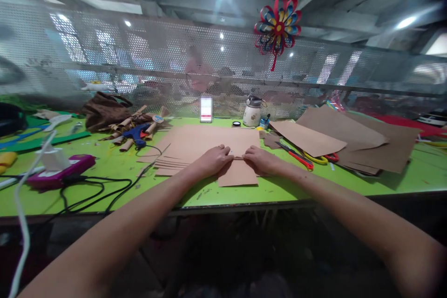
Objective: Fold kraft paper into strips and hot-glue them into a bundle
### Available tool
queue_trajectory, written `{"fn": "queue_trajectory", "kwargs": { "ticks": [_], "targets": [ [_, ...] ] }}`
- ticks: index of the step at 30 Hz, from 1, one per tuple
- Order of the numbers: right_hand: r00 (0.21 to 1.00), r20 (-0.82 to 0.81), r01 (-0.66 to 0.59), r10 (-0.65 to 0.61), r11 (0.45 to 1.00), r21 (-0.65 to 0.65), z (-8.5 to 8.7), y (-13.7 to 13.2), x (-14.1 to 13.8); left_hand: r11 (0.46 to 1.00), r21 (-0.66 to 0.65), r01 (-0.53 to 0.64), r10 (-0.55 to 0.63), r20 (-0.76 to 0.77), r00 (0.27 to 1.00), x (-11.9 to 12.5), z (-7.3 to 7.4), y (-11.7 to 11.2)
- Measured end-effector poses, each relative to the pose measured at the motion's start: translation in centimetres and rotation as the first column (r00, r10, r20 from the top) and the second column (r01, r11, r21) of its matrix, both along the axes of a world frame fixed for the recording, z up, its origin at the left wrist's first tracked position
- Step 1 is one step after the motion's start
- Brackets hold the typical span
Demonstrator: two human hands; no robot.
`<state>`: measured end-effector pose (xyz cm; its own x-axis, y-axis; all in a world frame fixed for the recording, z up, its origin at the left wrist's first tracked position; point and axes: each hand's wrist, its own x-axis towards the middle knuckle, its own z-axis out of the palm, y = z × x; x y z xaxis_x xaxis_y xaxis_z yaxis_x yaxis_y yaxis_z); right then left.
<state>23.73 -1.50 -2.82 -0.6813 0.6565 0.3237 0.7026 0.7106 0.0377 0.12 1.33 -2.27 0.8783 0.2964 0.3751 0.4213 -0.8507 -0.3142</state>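
Observation:
Both my hands rest on a small brown paper sheet (238, 175) near the front of the green table (279, 191). My left hand (213, 160) has its fingers curled and pressed down on the sheet's top edge. My right hand (261, 160) pinches the same edge from the right, the fingertips of the two hands almost touching. A larger stack of brown sheets (199, 142) lies just behind and under the small sheet.
Red-and-yellow scissors (303, 158) and more brown sheets (349, 137) lie to the right. A blue glue gun (137, 133), paper rolls, a pink device (61, 171) and black cables (94, 191) sit left. A phone (206, 109) and white jar (252, 111) stand by the mesh screen.

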Motion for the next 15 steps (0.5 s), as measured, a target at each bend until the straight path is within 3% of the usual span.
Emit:
{"fn": "queue_trajectory", "kwargs": {
  "ticks": [3,7,11,13,15],
  "targets": [
    [0.996,-0.076,0.047,-0.051,0.998,-0.048,0.3,0.3,0.2,1.0,0.0,-0.03,0.03,0.005,1.0,0.1,0.0,-0.2],
    [0.997,-0.049,0.056,-0.057,0.998,-0.022,0.7,0.3,-0.9,0.999,-0.025,-0.046,0.047,0.041,0.998,0.2,0.1,-0.5],
    [0.996,0.042,0.075,-0.08,0.991,0.113,0.2,-0.2,-2.5,0.979,-0.202,-0.037,0.068,0.151,0.986,0.0,0.4,-0.8],
    [0.996,0.05,0.068,-0.078,0.982,0.176,-0.2,-0.4,-2.9,0.913,-0.408,-0.013,0.127,0.253,0.959,-0.1,0.9,-0.6],
    [0.997,0.044,0.052,-0.064,0.972,0.229,-0.4,-0.7,-3.1,0.762,-0.647,0.029,0.256,0.342,0.904,-0.2,1.5,-0.1]
  ]
}}
